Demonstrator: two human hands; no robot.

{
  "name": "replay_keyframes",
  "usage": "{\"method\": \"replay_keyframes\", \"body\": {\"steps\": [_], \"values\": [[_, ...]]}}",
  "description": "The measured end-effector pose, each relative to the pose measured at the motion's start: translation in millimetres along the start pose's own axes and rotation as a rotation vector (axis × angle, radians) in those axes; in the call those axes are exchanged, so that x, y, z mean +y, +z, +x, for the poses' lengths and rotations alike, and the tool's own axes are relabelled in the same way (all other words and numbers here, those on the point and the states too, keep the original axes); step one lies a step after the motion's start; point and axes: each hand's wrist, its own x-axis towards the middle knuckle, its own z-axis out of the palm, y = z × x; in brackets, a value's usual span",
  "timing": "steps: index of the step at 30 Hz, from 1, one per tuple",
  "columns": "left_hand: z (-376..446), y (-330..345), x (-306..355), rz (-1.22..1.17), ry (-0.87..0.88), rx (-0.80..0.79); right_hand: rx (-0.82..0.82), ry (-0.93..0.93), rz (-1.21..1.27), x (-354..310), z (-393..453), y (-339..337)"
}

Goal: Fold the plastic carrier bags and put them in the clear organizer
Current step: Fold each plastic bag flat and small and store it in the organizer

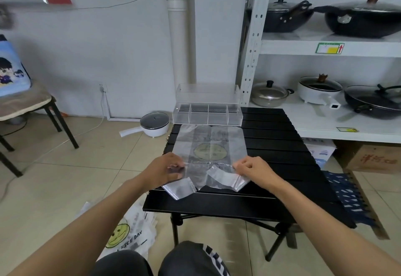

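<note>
A translucent carrier bag [209, 143] with a faded smiley print lies flat on the black slatted table [280, 158], its handles toward me. My left hand [166, 170] pinches the bag's left side near the handle base. My right hand [253, 171] pinches the right side at the same height. The two handle flaps lie folded and crumpled between and below my hands. The clear organizer [207, 112], with several empty compartments and its lid raised, stands at the table's far edge just beyond the bag.
More carrier bags [128, 230] with a yellow smiley print lie on the tiled floor at my lower left. A white electric pot [154, 123] sits on the floor left of the table. A shelf of pans [325, 93] stands right; a chair [26, 106] left.
</note>
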Motion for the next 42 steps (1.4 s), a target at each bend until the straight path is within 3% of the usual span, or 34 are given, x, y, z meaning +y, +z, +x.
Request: {"method": "replay_keyframes", "body": {"steps": [5, 12, 14, 16, 18, 22, 28, 30, 33, 35, 38, 42], "values": [[-1, 2, -4, 0.127, 0.085, 0.021, -0.038, -0.048, 0.277, 6, -15, -4], [-8, 2, -6, 0.318, 0.167, -0.055, -0.112, -0.051, 0.160, 10, -33, -10], [-13, 3, -6, 0.406, 0.196, -0.060, -0.051, -0.069, 0.253, 9, -32, -9], [-19, 4, -5, 0.447, 0.202, -0.043, 0.133, -0.070, 0.296, 12, -25, -5], [-22, 7, -6, 0.437, 0.200, -0.030, 0.224, -0.113, 0.128, 19, -16, 1], [-22, 10, -11, 0.435, 0.155, -0.098, 0.025, -0.183, -0.371, 28, -10, 9], [-19, 10, -14, 0.456, 0.155, -0.115, -0.077, -0.283, -0.614, 42, -17, 1], [-19, 11, -14, 0.456, 0.152, -0.119, -0.028, -0.300, -0.559, 45, -24, 2], [-19, 10, -12, 0.452, 0.142, -0.125, 0.139, -0.259, -0.252, 45, -33, 7], [-19, 10, -11, 0.461, 0.138, -0.125, 0.207, -0.248, -0.239, 47, -35, 10], [-18, 11, -12, 0.472, 0.139, -0.119, 0.196, -0.312, -0.409, 49, -35, 14], [-17, 12, -13, 0.471, 0.130, -0.116, 0.104, -0.365, -0.345, 38, -39, 13]]}}
